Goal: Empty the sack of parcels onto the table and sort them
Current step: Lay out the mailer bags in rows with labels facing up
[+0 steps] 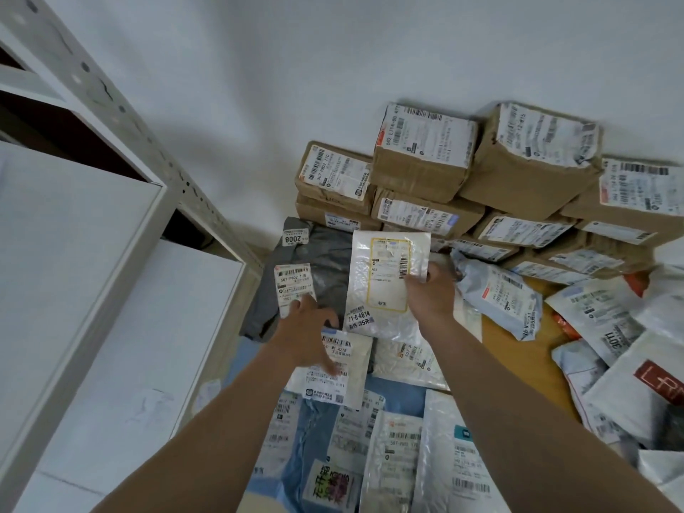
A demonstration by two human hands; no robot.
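Observation:
My right hand (431, 290) grips a white plastic mailer (381, 290) with a yellow-framed label by its right edge, holding it above the table. My left hand (307, 331) reaches out with spread fingers; its fingertips touch the label of a grey mailer (314, 268) lying at the table's far left. Flat white and blue mailers (370, 431) lie in rows under my forearms. A loose heap of white mailers (610, 346) covers the table's right side. The sack is not in view.
Brown cardboard boxes (481, 187) are stacked against the white wall at the back. A white metal shelf rack (92, 224) stands close on the left. A bare strip of wooden table (518, 364) shows between the rows and the heap.

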